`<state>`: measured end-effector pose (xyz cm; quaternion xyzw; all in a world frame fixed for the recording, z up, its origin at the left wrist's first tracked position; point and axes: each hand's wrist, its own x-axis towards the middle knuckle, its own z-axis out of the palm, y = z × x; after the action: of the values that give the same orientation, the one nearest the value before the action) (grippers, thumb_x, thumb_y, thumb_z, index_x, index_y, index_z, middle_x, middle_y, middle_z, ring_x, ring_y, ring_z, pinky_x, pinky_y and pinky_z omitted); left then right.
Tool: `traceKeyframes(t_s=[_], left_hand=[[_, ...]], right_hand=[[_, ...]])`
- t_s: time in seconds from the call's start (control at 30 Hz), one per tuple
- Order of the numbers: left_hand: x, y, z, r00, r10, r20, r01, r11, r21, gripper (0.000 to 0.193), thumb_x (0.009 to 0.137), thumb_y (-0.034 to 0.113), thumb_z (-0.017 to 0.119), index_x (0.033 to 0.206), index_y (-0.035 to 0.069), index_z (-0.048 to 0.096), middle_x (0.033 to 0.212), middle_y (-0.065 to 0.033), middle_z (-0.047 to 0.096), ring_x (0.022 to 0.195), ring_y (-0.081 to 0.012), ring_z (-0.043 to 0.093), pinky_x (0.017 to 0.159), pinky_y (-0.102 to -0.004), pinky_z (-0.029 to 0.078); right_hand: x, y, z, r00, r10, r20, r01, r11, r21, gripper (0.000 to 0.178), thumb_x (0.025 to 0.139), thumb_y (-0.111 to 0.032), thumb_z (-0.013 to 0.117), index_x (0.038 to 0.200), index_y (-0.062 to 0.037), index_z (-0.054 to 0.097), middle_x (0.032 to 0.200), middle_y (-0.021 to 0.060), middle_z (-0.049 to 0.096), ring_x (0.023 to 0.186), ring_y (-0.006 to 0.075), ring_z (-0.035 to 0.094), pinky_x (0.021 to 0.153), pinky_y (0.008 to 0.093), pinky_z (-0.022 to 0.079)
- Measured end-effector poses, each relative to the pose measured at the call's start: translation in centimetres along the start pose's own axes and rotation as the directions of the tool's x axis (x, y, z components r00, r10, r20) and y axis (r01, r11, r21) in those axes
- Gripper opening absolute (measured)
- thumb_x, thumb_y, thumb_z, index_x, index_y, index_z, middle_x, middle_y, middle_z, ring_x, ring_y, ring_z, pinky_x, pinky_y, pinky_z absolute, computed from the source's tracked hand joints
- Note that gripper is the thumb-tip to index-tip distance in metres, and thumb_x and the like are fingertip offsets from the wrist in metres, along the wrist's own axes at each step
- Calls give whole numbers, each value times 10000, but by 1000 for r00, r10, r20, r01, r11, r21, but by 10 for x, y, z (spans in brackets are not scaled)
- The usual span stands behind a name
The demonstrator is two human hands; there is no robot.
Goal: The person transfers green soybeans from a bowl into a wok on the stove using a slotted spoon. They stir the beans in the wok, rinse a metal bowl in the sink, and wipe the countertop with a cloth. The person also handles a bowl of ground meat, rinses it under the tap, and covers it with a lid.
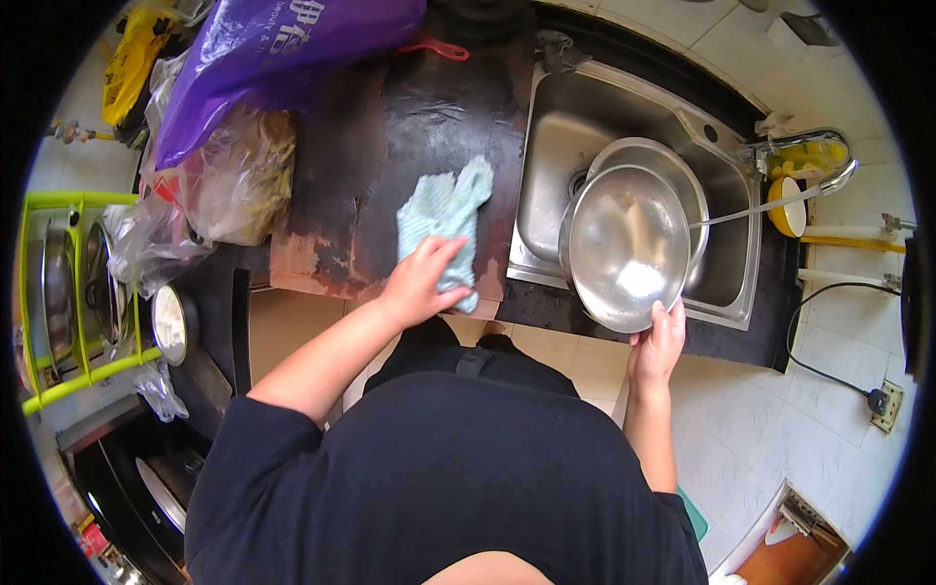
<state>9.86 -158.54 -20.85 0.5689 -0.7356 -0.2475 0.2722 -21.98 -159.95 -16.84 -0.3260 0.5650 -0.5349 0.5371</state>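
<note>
1. The left hand (421, 281) lies flat, fingers spread, pressing on a cloth (444, 219); it is not clenched around it.
2. The cloth is pale green, soft and ribbed, crumpled into a long, uneven shape on the counter (429, 117), just left of the sink (717, 166).
3. The counter is dark and glossy; its near edge is worn to reddish-brown patches.
4. The right hand (658, 343) grips the near rim of a bowl (626, 246), thumb over the edge.
5. The bowl is round, shiny steel, tilted up on the sink's front edge, its inside facing the camera. A second steel bowl (673, 161) sits just behind it in the basin.
6. The sink is brushed steel, rectangular, with rounded corners. A chrome tap (809, 185) curves in from the right.
7. A purple plastic bag (263, 49) with white print lies at the counter's far left, above crinkled clear bags (229, 180).
8. A yellow bag (132, 58) sits in the upper left corner.
9. A lime-green rack (58, 292) at left holds steel pans.
</note>
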Motion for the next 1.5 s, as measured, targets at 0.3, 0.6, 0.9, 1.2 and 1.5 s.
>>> traceKeyframes(t_s=[0.3, 0.6, 0.9, 1.2, 1.5], left_hand=[[-50, -28, -32, 953, -187, -239, 276, 862, 426, 548, 551, 405, 752, 1029, 186, 597, 1352, -121, 270, 1256, -392, 179, 951, -583, 177], [46, -5, 31, 931, 364, -28, -347, 906, 244, 248, 612, 84, 609, 851, 146, 601, 934, -4, 533, 1009, -261, 451, 847, -443, 325], [191, -126, -52, 956, 82, -281, 52, 896, 441, 418, 570, -31, 591, 971, 83, 600, 1049, -118, 560, 986, -329, 508, 837, -400, 430], [118, -186, -103, 872, -193, -450, 427, 748, 508, 321, 694, 63, 521, 973, 184, 622, 1097, -28, 528, 972, -308, 491, 794, -413, 445], [-34, -66, -47, 954, 10, -300, 151, 848, 508, 295, 582, 28, 573, 850, 137, 632, 949, -104, 550, 855, -297, 504, 692, -395, 438]], right_hand=[[3, -8, -10, 999, -36, 36, 35, 999, 14, 349, 847, -143, 443, 1176, -30, 421, 817, 20, 555, 504, 35, 444, 373, 165, 312], [-12, -1, -43, 991, -90, -99, 90, 996, -2, 345, 856, -112, 412, 1180, 4, 397, 803, 52, 553, 460, 40, 410, 369, 164, 315], [-39, -3, -31, 972, -108, -211, 93, 993, -78, 350, 851, -104, 416, 1179, 16, 400, 811, 55, 553, 464, 39, 411, 369, 161, 318], [-37, 0, 5, 996, -40, -85, 35, 997, -69, 353, 854, -114, 426, 1186, 5, 405, 804, 47, 550, 466, 37, 412, 368, 162, 316], [2, 11, 70, 988, 25, 150, -7, 993, -117, 344, 842, -128, 448, 1163, -5, 434, 766, 41, 552, 427, 55, 405, 352, 171, 313]])
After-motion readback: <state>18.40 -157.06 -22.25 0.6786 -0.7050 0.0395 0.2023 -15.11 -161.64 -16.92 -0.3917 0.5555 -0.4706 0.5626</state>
